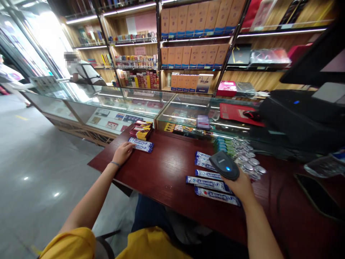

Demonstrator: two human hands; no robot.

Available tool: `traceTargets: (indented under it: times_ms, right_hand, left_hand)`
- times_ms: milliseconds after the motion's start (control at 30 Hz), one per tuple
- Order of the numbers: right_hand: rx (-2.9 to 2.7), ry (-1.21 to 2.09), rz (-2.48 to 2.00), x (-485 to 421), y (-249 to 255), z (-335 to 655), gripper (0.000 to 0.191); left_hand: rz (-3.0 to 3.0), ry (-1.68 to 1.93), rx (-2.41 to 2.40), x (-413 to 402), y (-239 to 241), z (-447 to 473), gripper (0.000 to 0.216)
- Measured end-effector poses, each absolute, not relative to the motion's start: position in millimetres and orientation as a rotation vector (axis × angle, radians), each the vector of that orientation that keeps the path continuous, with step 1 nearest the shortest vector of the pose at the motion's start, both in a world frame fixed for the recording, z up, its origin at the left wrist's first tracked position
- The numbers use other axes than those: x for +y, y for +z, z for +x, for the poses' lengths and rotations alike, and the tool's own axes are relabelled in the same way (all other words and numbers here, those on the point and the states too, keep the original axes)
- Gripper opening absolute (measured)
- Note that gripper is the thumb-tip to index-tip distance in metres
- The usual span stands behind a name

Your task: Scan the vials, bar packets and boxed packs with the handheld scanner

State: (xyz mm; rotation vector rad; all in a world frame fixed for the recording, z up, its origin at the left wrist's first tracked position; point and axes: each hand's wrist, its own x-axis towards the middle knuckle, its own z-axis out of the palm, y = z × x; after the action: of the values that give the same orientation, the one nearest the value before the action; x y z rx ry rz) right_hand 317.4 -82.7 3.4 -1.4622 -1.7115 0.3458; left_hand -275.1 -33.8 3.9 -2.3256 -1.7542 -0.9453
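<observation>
My right hand (241, 189) is wrapped round a black barcode scanner (225, 165) with a lit blue spot on top. Under and beside the scanner, several long blue-and-white packets (208, 183) lie in a loose row on the dark red table. At the table's left side, my left hand (124, 154) has its fingers closed at the left end of other blue-and-white packets (141, 144), which lie flat there. Just behind these sits a stack of red and yellow packets (141, 130).
Silver-topped containers (246, 158) and blue and green packs (225, 145) stand behind the scanner. A phone (319, 196) lies at the right. Beyond the table runs a glass display counter (185, 104), with a red mat (238, 113) on it. A person (84, 72) leans there, far left.
</observation>
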Motion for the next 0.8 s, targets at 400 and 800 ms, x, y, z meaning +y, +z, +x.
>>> traceTargets:
  times_ms: [400, 800]
  right_hand:
    - [-1.513, 0.466, -1.448, -87.3, 20.3, 330.8, 0.056]
    - [-1.473, 0.503, -1.484, -100.2, 44.2, 351.3, 0.039]
  left_hand:
    - [-2.458, -1.313, -1.451, -6.8, 25.8, -132.8, 0.027]
    - [-2.944, -1.325, -1.055, 4.3, 21.0, 39.2, 0.029]
